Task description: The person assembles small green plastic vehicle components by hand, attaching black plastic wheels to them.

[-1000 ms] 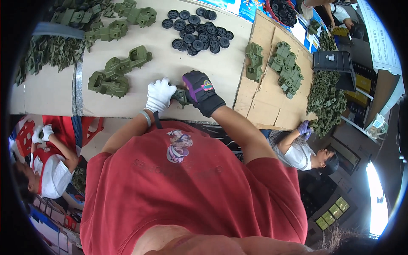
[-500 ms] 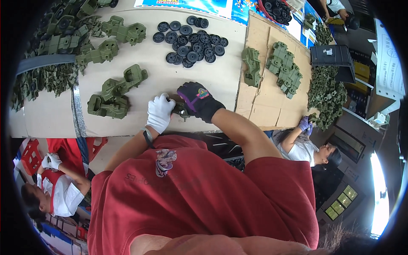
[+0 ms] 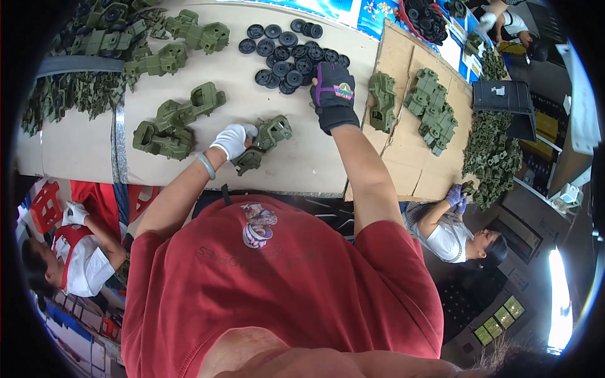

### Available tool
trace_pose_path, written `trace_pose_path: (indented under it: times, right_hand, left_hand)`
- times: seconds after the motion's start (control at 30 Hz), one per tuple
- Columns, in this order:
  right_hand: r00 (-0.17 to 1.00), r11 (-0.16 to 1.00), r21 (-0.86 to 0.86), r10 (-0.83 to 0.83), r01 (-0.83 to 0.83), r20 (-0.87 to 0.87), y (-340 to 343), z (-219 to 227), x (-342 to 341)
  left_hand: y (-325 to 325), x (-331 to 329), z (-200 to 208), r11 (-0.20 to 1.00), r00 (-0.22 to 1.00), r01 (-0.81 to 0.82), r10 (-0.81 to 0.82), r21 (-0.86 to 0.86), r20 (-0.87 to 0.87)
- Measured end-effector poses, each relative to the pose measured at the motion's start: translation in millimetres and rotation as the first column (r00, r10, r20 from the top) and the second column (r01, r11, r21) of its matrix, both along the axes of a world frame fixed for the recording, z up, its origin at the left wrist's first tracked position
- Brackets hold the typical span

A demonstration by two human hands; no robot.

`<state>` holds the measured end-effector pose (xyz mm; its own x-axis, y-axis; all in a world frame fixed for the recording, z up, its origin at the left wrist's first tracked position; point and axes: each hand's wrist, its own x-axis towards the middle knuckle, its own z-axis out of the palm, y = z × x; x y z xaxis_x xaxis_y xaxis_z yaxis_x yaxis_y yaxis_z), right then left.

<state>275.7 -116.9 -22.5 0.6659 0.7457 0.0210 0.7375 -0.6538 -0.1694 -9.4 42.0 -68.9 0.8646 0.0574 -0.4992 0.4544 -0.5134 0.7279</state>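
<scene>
My left hand (image 3: 232, 140), in a white glove, is closed on an olive-green toy vehicle body (image 3: 272, 133) just above the table's near side. The body is tilted, its far end angled to the right. My right hand (image 3: 334, 94), in a black and purple glove, is at the right edge of a loose pile of black toy wheels (image 3: 282, 52). Its fingers are curled down, and whatever is beneath them is hidden. Another green vehicle body (image 3: 165, 140) lies left of my left hand, against a longer one (image 3: 192, 106).
More green bodies (image 3: 198, 31) lie at the far left, beside a heap of parts (image 3: 79, 101). At right, cardboard (image 3: 403, 148) bears green bodies (image 3: 432, 112). Beyond are a dark crate (image 3: 501, 97) and a heap of small green parts (image 3: 495, 151). Co-workers (image 3: 450, 236) sit on both sides.
My right hand has left the vehicle body and moved right and away to the wheels. My left hand stays on the body, which now shows more fully.
</scene>
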Motion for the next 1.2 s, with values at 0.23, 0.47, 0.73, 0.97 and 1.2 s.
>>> trace_pose_path:
  times: [0.23, 0.47, 0.73, 0.97, 1.2]
  right_hand:
    - [0.987, 0.982, 0.181, 0.087, -0.061, -0.136, -27, -8, 10]
    - [0.999, 0.996, 0.088, 0.029, -0.025, -0.038, -18, -10, -2]
    - [0.894, 0.909, 0.39, 0.05, 0.143, -0.445, -26, 42, -32]
    - [0.325, 0.865, 0.218, 0.068, 0.452, -0.943, -58, 65, -118]
    - [0.509, 0.846, 0.267, -0.006, 0.461, -0.861, -62, 38, -145]
  left_hand:
    - [-33, -28, 20, 0.947, 0.927, -0.319, 0.302, 0.045, 0.222]
    - [-48, -36, 19, 0.969, 0.974, -0.2, 0.179, 0.147, 0.141]
    - [-52, -42, 15, 0.959, 0.972, -0.216, 0.192, 0.183, 0.138]
    - [-55, -38, 15, 0.941, 0.961, -0.233, 0.184, 0.247, 0.207]
    - [-57, -37, 17, 0.938, 0.962, -0.253, 0.217, 0.239, 0.166]
